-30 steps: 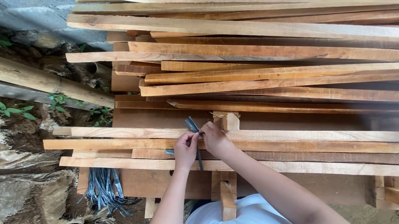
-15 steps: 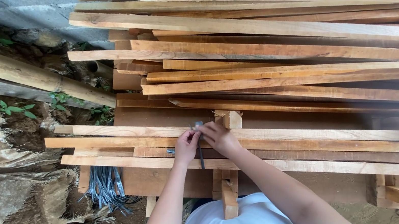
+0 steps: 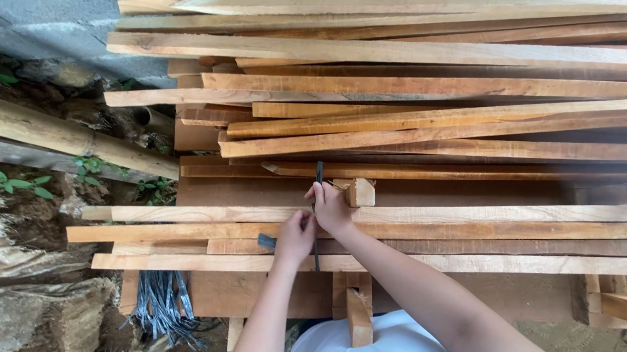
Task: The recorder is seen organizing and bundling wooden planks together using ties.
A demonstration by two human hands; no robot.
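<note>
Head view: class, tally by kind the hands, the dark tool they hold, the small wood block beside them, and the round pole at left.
hands: 2 (left hand, right hand)
dark tool: 1
small wood block: 1
round pole: 1
Total: 5

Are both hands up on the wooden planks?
Yes, the left hand and the right hand both rest on the wooden planks, close together, gripping thin dark tools.
</note>
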